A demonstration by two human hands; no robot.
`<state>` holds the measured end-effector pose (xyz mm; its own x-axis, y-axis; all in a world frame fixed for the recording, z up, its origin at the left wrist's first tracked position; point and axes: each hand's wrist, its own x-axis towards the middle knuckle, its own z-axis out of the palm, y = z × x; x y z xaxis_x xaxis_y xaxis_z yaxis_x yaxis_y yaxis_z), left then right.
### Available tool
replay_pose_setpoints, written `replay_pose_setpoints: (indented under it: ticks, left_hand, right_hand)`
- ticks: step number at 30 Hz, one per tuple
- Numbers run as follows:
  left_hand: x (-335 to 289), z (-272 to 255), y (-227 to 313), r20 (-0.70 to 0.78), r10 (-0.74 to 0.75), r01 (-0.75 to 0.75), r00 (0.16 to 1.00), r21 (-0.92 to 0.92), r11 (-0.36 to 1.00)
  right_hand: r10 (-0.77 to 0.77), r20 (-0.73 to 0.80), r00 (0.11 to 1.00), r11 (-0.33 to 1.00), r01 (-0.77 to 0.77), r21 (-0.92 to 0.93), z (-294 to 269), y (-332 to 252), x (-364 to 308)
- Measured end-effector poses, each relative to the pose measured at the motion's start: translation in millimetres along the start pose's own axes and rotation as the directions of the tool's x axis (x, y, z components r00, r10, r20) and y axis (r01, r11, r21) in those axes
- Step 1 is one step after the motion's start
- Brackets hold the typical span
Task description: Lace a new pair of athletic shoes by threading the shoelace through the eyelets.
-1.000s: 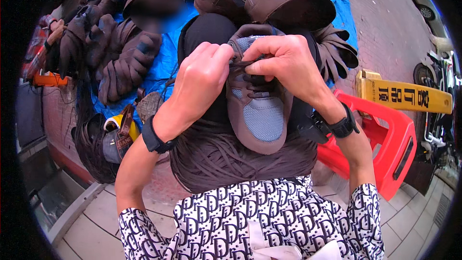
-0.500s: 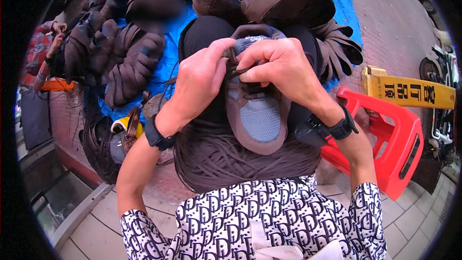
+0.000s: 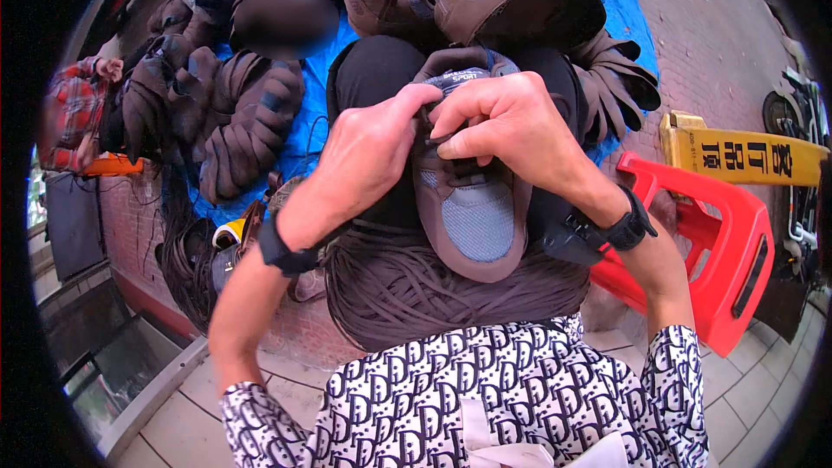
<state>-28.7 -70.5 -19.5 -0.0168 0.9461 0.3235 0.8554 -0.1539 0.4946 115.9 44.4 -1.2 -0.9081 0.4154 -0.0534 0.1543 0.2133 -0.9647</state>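
A brown shoe upper with a grey-blue mesh toe [image 3: 478, 224] rests on my lap, toe toward me. On the left edge of its lacing area my left hand [image 3: 368, 152] is closed, thumb and finger gripping the upper. My right hand [image 3: 511, 126] pinches a dark shoelace [image 3: 440, 139] between thumb and forefinger, just above the eyelets. Its end is hidden by the fingers. A thick bundle of brown laces [image 3: 442, 308] lies across my lap, under the toe.
Stacked brown uppers [image 3: 251, 126] lie at the left on a blue tarp [image 3: 641, 13]. More uppers [image 3: 520, 4] sit beyond my knees. A red plastic stool [image 3: 737, 295] and a yellow board [image 3: 745, 154] stand to the right. At far left is a person in a plaid sleeve [image 3: 80, 100].
The scene sits slightly further right in view. My hands stay at the eyelets, with the right fingers shifted a little on the lace. The other person's hands have moved apart.
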Motion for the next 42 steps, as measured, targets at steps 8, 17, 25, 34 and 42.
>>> replay_pose_setpoints:
  ticks: [8, 17, 25, 34, 42]
  left_hand:
    - [28.0, -20.4, 5.6, 0.391, -0.166, 0.017, 0.905, 0.357, 0.934]
    - [58.8, -32.5, -6.5, 0.759, -0.509, 0.745, 0.406, 0.048, 0.666]
    - [68.2, -21.6, -2.1, 0.676, -0.633, 0.589, 0.378, 0.352, 0.727]
    - [70.8, -28.4, 1.7, 0.600, -0.587, 0.316, 0.543, 0.502, 0.805]
    - [46.5, -19.1, 7.3, 0.425, -0.159, -0.058, 0.891, 0.453, 0.890]
  right_hand:
    - [-0.130, -0.150, 0.980, 0.976, 0.153, 0.154, -33.0, 28.0, -5.9]
    - [-0.263, -0.109, 0.959, 0.963, 0.268, 0.038, -23.1, 50.3, -11.2]
    - [-0.187, -0.102, 0.977, 0.980, 0.192, 0.046, -14.8, 44.8, -3.4]
    - [-0.154, -0.120, 0.981, 0.967, 0.174, 0.185, -11.1, 47.4, -4.8]
    - [-0.222, -0.128, 0.967, 0.960, 0.240, 0.142, -12.6, 48.3, -8.7]
